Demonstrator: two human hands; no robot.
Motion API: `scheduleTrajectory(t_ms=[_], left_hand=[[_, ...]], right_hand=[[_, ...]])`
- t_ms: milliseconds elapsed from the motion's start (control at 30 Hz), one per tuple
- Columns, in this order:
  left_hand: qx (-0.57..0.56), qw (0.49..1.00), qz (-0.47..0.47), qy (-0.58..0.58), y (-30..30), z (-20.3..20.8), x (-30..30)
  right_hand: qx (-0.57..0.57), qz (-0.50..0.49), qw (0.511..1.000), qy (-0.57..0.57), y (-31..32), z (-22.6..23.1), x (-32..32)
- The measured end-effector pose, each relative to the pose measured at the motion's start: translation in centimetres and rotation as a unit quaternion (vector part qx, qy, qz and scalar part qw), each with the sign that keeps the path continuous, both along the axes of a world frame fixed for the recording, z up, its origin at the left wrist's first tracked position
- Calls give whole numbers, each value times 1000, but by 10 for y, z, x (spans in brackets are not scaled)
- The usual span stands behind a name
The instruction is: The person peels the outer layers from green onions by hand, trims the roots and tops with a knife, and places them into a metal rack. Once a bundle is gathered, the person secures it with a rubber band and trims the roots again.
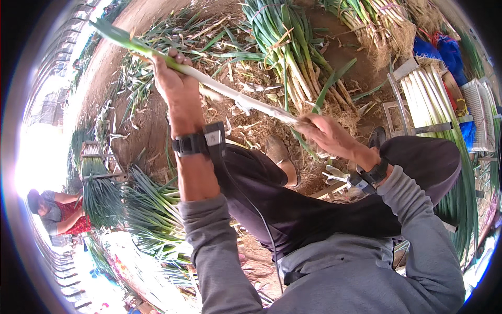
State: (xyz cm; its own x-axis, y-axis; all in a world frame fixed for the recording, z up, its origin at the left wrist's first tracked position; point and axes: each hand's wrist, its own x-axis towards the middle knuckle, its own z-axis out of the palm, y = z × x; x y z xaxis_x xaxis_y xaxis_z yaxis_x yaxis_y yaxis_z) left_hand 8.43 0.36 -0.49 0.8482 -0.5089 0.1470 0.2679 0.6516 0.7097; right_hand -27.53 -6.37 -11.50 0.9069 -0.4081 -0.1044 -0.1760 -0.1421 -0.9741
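A long green onion lies slantwise across the space in front of me, its green top at the upper left and its white stalk running down to the right. My left hand is closed around it where green turns to white. At the root end my right hand grips the stalk, the fingers curled over the tip and partly smeared by motion. Just beyond stands a tied bundle of untrimmed green onions, roots toward me. Peeled leaves and husks litter the ground beneath.
At right, a metal rack holds peeled white stalks, beside a white crate and blue plastic. More rooted bundles lie at upper right. Loose green onions are at my left, where another person works by a second rack.
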Motion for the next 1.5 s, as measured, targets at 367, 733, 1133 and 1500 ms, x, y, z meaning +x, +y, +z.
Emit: scheduleTrajectory(t_ms=[367,733,1133,1500], left_hand=[[49,997,52,9,-30,-17,-35],[57,995,79,-28,-38,-20,-68],[13,987,125,-97,-10,6,-35],[-4,994,108,-25,-11,-1,-48]], right_hand=[[-325,-35,943,62,1,-72,-29],[-337,-60,923,174,-19,-120,-63],[-298,106,867,385,-39,-168,-117],[-456,-109,874,-129,18,7,106]])
